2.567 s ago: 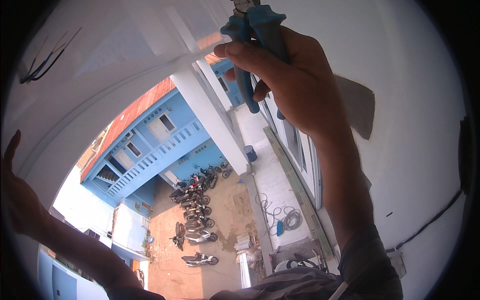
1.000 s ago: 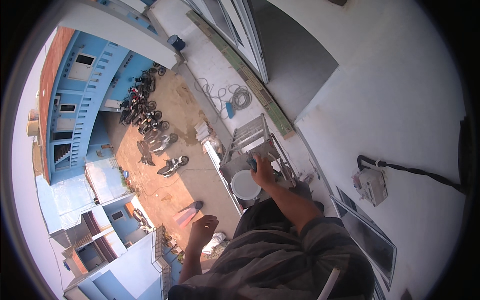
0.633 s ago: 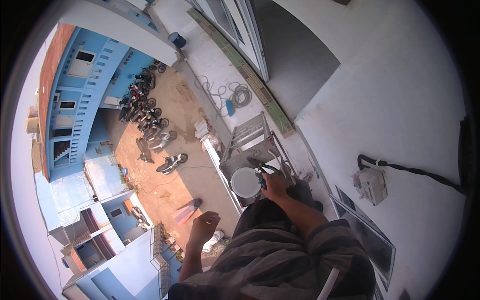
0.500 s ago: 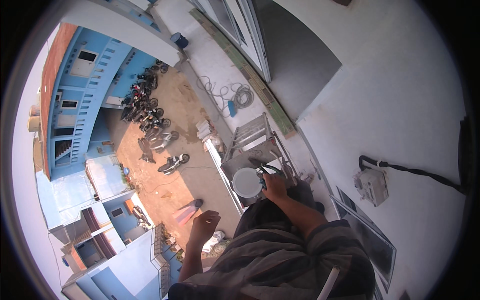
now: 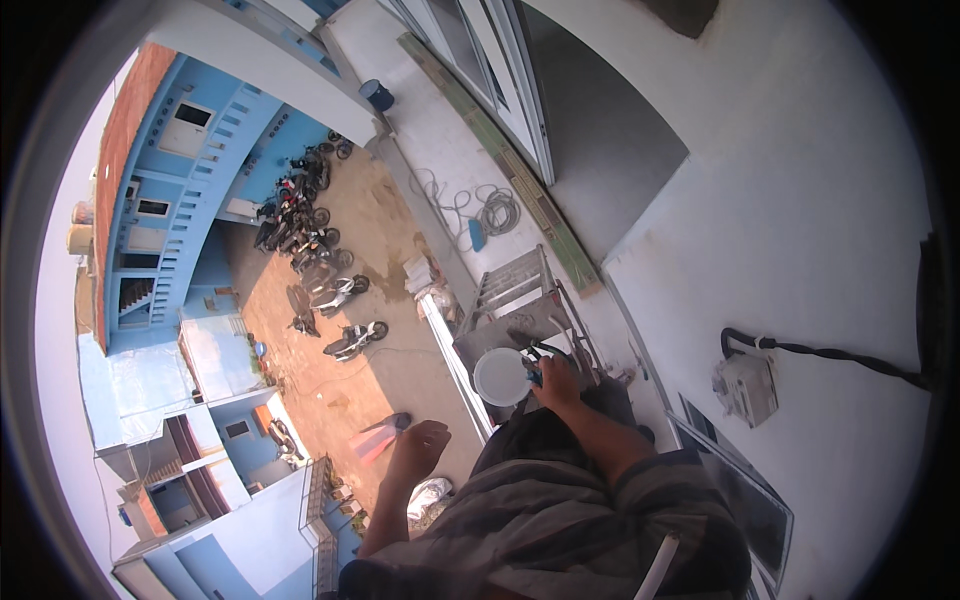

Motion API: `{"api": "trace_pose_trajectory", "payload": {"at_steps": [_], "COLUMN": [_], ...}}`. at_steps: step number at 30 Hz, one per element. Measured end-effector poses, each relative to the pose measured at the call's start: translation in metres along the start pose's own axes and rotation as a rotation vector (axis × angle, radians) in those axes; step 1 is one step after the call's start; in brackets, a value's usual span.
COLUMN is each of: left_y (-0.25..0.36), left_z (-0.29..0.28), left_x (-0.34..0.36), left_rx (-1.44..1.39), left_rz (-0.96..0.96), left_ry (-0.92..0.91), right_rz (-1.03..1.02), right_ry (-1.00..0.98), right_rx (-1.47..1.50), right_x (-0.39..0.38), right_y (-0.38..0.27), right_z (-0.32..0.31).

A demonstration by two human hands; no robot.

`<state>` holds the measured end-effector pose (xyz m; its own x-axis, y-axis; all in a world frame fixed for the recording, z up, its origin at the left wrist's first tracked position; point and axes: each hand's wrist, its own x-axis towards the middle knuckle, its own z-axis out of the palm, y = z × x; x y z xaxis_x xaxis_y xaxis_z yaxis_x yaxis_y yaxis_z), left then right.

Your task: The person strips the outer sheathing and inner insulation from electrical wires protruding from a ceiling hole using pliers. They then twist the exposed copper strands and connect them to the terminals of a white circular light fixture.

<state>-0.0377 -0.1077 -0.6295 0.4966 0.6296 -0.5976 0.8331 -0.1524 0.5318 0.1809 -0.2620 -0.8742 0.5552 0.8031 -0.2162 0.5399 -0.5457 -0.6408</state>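
My right hand [image 5: 560, 384] is closed round a blue-and-dark handled tool [image 5: 536, 366], its exact kind unclear. Right beside that tool is a round white tub [image 5: 500, 378], seen from above, over the dark platform of a metal stepladder [image 5: 515, 283]. The fingers partly cover the handle, so whether it touches the tub's rim cannot be made out. My left hand [image 5: 424, 446] is raised in the air to the left of my body, fingers curled in, with nothing visible in them.
Left of the ledge is a drop to a courtyard with several parked motorbikes [image 5: 340, 295]. A coiled hose [image 5: 497, 212], a blue bucket [image 5: 377, 95] and a long green strip [image 5: 500, 165] lie ahead. On the right wall, a white box [image 5: 745, 382] hangs by a black cable.
The whole view has shifted slightly, so the surroundings sit further right and lower. Both hands keep nearly the same pose; the tool has turned a little beside the tub.
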Motion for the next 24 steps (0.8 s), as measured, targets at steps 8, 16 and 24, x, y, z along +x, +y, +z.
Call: {"api": "trace_pose_trajectory", "payload": {"at_steps": [8, 16, 24], "left_y": [-0.012, -0.034, 0.102], "left_z": [0.003, -0.026, -0.182], "left_x": [0.005, 0.049, -0.004], "left_rx": [0.068, 0.414, -0.138], "left_rz": [0.199, 0.415, 0.260], "left_ry": [0.005, -0.014, 0.548], "right_rz": [-0.049, 0.174, -0.063], "right_ry": [0.117, -0.057, 0.202], "right_rx": [0.176, 0.096, 0.251], "right_x": [0.003, -0.048, 0.101], "right_y": [0.049, 0.053, -0.007], "right_z": [-0.004, -0.082, -0.094]}}
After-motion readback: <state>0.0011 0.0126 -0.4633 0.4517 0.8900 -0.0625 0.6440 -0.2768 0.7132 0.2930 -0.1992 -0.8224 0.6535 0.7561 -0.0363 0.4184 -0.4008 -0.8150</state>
